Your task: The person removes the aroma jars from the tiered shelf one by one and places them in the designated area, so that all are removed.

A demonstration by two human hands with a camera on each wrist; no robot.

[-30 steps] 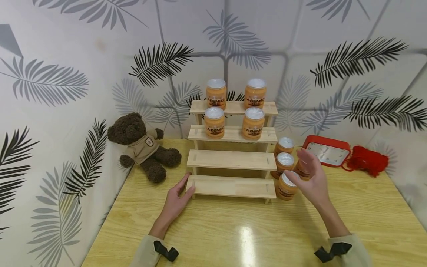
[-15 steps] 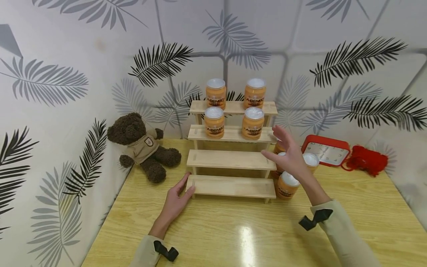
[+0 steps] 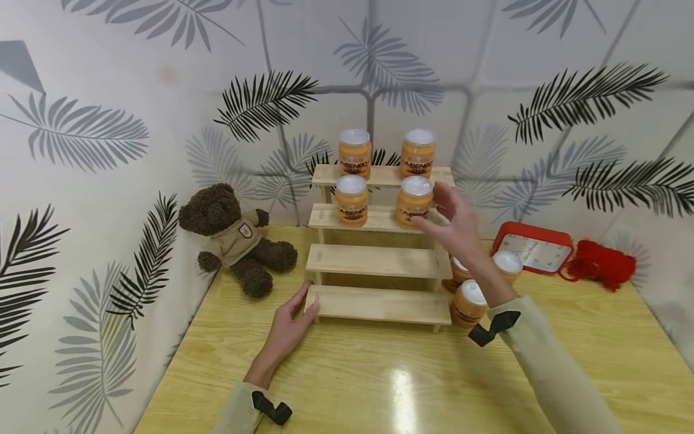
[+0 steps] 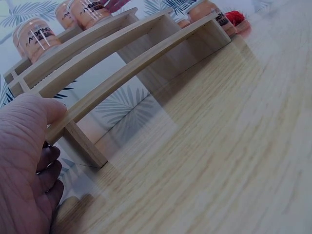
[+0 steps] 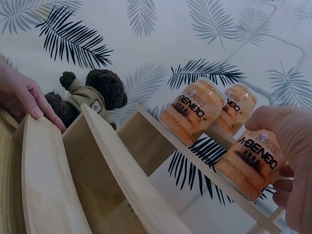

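A tiered wooden display stand (image 3: 379, 259) bears two orange jars with silver lids on its top shelf and two on the shelf below. My left hand (image 3: 290, 322) grips the left end of the lowest shelf, thumb on top and fingers curled under the edge in the left wrist view. My right hand (image 3: 458, 226) is around the right-hand jar (image 3: 414, 202) of the second shelf. Its thumb lies across the front and its fingers curl behind the right side. In the right wrist view, the hand partly hides this jar (image 5: 251, 163), which stands upright on the shelf.
Several more orange jars (image 3: 469, 303) stand on the table right of the stand, partly hidden by my right arm. Behind them are a red clock (image 3: 534, 247) and a red yarn bundle (image 3: 603, 263). A brown teddy bear (image 3: 233, 235) sits at left against the patterned wall.
My right hand has moved left and up from above the loose jars to the right-hand jar on the second shelf, closing around it. The left hand stays on the stand.
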